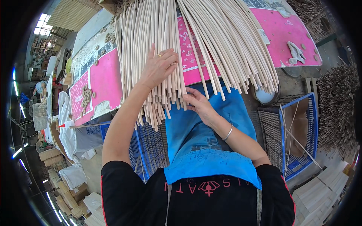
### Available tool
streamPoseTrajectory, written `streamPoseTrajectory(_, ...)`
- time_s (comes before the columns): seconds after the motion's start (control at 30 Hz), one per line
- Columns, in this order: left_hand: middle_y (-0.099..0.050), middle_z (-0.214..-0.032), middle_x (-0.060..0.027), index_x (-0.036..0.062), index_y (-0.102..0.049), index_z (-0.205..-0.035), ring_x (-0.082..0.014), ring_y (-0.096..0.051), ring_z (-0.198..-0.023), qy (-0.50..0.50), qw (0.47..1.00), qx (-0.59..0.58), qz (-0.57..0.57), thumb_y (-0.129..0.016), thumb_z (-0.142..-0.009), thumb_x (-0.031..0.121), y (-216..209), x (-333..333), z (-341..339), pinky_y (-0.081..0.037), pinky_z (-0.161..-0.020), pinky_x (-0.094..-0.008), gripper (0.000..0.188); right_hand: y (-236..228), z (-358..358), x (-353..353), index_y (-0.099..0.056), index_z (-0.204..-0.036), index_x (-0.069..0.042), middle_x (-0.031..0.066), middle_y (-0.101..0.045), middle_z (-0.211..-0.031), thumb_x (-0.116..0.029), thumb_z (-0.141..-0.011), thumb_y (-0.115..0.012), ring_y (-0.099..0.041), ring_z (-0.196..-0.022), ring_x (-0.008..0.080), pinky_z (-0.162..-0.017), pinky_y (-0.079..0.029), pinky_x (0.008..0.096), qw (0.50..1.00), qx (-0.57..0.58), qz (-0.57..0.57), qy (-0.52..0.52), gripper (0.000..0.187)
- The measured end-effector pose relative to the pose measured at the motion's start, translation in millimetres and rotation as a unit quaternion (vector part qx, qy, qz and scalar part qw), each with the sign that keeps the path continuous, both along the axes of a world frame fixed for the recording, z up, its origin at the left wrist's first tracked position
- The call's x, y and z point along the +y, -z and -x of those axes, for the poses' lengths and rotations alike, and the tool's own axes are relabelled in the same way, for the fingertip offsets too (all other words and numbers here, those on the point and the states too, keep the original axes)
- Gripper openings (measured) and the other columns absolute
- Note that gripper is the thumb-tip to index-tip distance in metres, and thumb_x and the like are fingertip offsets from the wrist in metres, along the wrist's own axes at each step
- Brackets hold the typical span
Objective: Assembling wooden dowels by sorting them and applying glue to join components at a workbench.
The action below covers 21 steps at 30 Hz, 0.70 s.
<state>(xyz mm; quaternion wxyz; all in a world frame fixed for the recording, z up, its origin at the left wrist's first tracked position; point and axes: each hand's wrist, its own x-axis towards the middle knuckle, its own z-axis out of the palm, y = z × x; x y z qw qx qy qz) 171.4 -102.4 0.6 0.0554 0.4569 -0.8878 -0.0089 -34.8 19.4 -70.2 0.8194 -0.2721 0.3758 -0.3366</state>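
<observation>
A thick layer of pale wooden dowels (130, 49) lies on the table, its uneven near ends reaching past the front edge. My left hand (160, 67) rests palm down across these dowels, one finger pointing away and the others laid over toward the right. By the near ends, at the layer's right side, my right hand (200, 105) is curled, with thumb and fingers closed at the outermost dowels; some of its fingertips are hidden. To the right, across a narrow gap, a second spread of dowels (233, 49) fans over the table edge.
Pink-patterned sheets (107, 71) cover the table, with small round pieces (86, 96) on the left and a whitish glove (296, 52) on the right. Blue plastic crates (313, 132) stand below on both sides. Bundled sticks (337, 105) rise at far right. A blue apron (211, 150) hangs before me.
</observation>
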Motion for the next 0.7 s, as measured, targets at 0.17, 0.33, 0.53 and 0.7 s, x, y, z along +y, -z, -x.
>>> streamPoseTrajectory(0.17,-0.065,-0.125,0.0063,0.0216,-0.073,-0.115,-0.0168,-0.052,-0.136,0.026,0.999,-0.021,0.028,-0.062,-0.098,0.026,5.5,-1.8,-1.3,-0.019,-0.123,-0.0633,0.021,1.7,-2.7,1.2,-0.052,-0.139,-0.009,0.0011,-0.064,-0.121,-0.037,-0.099,-0.069,-0.06,-0.112,0.0106,-0.098,-0.048,0.0304,1.0,0.007,0.006,0.02,0.051)
streamPoseTrajectory(0.33,-0.066,-0.126,0.0047,0.0221,-0.073,-0.117,-0.0174,-0.052,-0.135,0.034,0.999,-0.038,0.009,-0.062,-0.098,0.024,8.9,-4.8,12.0,-0.021,-0.123,-0.0627,0.023,6.5,-4.2,-3.9,-0.065,-0.123,-0.01,0.0013,-0.07,-0.111,-0.034,-0.099,-0.07,-0.065,-0.102,0.0096,-0.091,-0.053,0.0302,0.996,0.045,-0.004,0.074,0.034)
streamPoseTrajectory(0.53,-0.067,-0.126,-0.0058,0.014,-0.063,-0.123,-0.0242,-0.052,-0.137,0.016,0.999,0.047,0.008,-0.061,-0.096,0.02,13.0,-1.3,9.3,-0.029,-0.122,-0.0542,0.027,13.5,-14.8,-11.1,-0.068,-0.109,-0.009,0.0008,-0.071,-0.1,-0.029,-0.099,-0.07,-0.067,-0.093,0.0099,-0.083,-0.055,0.0289,0.992,0.08,0.019,0.1,0.023)
streamPoseTrajectory(0.7,-0.066,-0.131,-0.0053,0.0136,-0.06,-0.126,-0.0254,-0.051,-0.139,0.017,0.999,0.042,-0.001,-0.061,-0.096,0.016,16.1,-1.9,11.9,-0.029,-0.122,-0.0523,0.03,22.4,-14.5,-17.2,-0.066,-0.105,-0.004,0.0033,-0.071,-0.092,-0.022,-0.1,-0.066,-0.067,-0.085,0.01,-0.077,-0.056,0.0266,0.986,0.093,0.075,0.115,0.019)
